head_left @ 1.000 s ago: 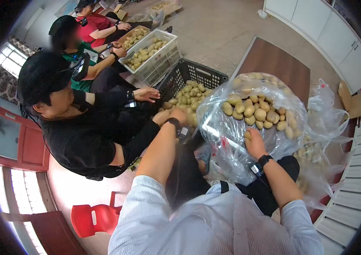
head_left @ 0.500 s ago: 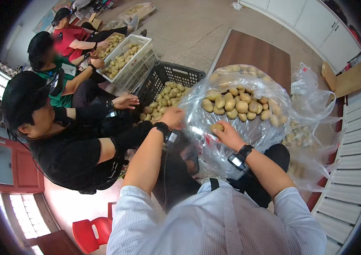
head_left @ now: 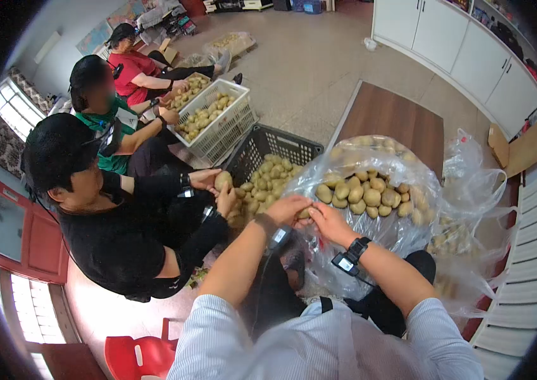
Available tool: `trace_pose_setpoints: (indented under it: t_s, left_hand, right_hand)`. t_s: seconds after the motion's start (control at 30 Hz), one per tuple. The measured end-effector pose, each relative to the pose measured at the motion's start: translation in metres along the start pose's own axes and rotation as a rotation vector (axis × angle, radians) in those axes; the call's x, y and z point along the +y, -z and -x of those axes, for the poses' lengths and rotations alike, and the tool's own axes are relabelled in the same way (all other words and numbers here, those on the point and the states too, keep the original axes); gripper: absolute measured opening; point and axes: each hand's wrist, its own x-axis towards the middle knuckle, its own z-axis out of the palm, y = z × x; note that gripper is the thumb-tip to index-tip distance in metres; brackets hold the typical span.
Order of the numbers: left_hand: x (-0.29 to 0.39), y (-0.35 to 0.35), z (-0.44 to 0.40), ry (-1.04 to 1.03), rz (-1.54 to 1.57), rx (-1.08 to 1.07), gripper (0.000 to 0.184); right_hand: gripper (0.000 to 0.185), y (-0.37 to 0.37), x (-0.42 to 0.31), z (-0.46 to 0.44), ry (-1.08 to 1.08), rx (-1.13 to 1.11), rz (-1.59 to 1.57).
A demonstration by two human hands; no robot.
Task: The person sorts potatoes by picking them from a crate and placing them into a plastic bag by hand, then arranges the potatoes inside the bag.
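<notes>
My left hand (head_left: pixel 290 210) and my right hand (head_left: pixel 330 223) meet over the near left edge of a clear plastic bag (head_left: pixel 401 232). Between their fingers is one brownish-green round fruit (head_left: pixel 304 213), partly covered by the fingertips. Inside the open bag lies a pile of similar fruits (head_left: pixel 369 192), just beyond my right hand. A dark crate (head_left: pixel 293 144) holding more of them stands beyond my left hand.
Beside me on the left, a person in black (head_left: pixel 135 228) holds a fruit at the dark crate. Two more people sit farther back near a white crate (head_left: pixel 238 104). A brown board (head_left: pixel 395 120) lies behind the bag; more plastic bags (head_left: pixel 471 190) are at right.
My left hand has come back from beside the dark crate, and my right hand has brought the fruit up to meet it. The neighbouring person now holds a fruit in both hands.
</notes>
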Motion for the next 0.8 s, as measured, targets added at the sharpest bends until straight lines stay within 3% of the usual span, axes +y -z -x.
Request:
trace_pose_setpoints:
  t_s: [0.03,0.13,0.17,0.27,0.37,0.43,0.53,0.8]
  left_hand:
    - [0.006,-0.004,0.006,-0.048,-0.062,0.088,0.037]
    - [0.023,-0.006,0.024,-0.045,-0.156,0.184,0.032]
    - [0.018,0.0,0.025,-0.054,-0.18,0.248,0.03]
    - [0.006,0.023,0.02,-0.076,-0.086,0.361,0.027]
    - [-0.026,0.079,-0.004,-0.113,-0.096,0.404,0.026]
    - [-0.044,0.102,-0.016,-0.355,-0.546,0.44,0.024]
    - [-0.048,0.11,-0.02,-0.21,-0.623,0.655,0.023]
    - [-0.032,0.088,-0.001,-0.061,-0.587,0.709,0.027]
  right_hand:
    - [0.031,0.001,0.008,-0.003,0.013,0.001,0.008]
    - [0.031,0.02,0.021,-0.01,0.174,0.125,0.472]
    - [0.031,0.029,0.022,-0.011,0.189,0.132,0.479]
    - [0.036,0.053,0.034,-0.018,0.135,0.263,0.925]
    - [0.034,0.064,0.061,-0.014,0.136,0.279,1.055]
    - [0.034,0.065,0.078,-0.015,0.086,0.239,1.074]
    - [0.039,0.06,0.085,-0.014,0.127,0.223,1.16]
    - [0.046,0.051,0.09,0.001,0.101,0.247,1.12]
